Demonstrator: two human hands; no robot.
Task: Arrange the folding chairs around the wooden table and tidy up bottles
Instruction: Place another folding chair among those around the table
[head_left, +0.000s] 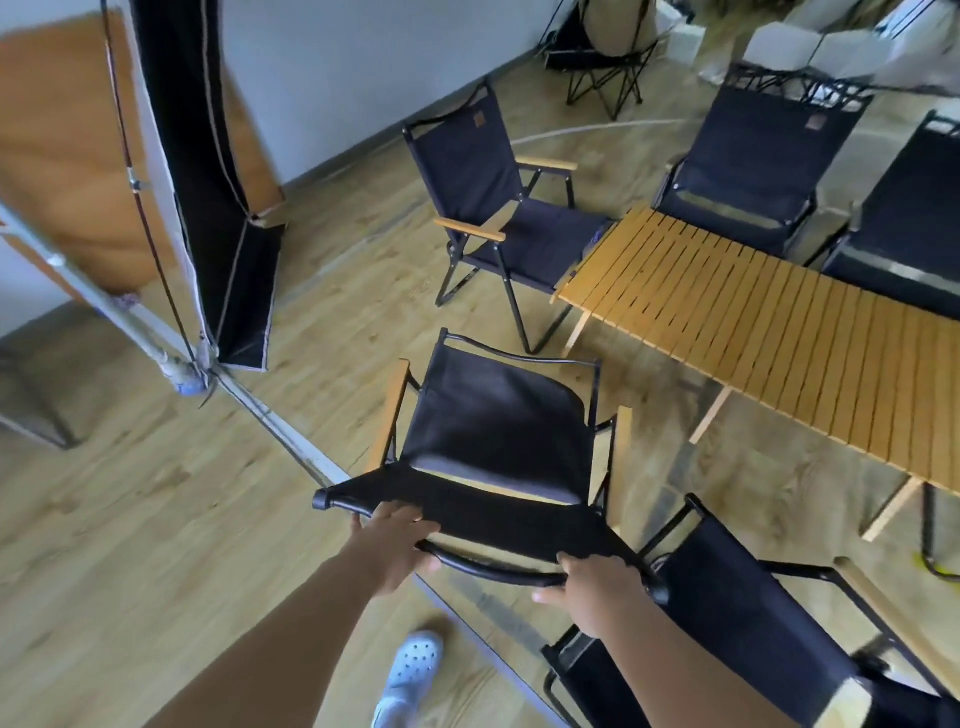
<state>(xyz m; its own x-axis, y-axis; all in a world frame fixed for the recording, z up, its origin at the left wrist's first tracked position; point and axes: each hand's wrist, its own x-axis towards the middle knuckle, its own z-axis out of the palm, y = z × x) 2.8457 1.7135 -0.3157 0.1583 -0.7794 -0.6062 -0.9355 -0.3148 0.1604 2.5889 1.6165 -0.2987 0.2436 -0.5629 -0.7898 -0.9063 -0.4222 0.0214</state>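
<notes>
Gripping the top rail of a black folding chair (498, 431), both hands closed around the bar, the left hand (397, 540) near its left end and the right hand (597, 587) toward its right. The chair stood on the floor near the long side of the slatted wooden surface (753, 322), beside a second chair (743, 618) to its right. Placing it well looked to call for an even 2-handed lift, keeping its legs clear of that neighbour. No bottles were visible.
</notes>
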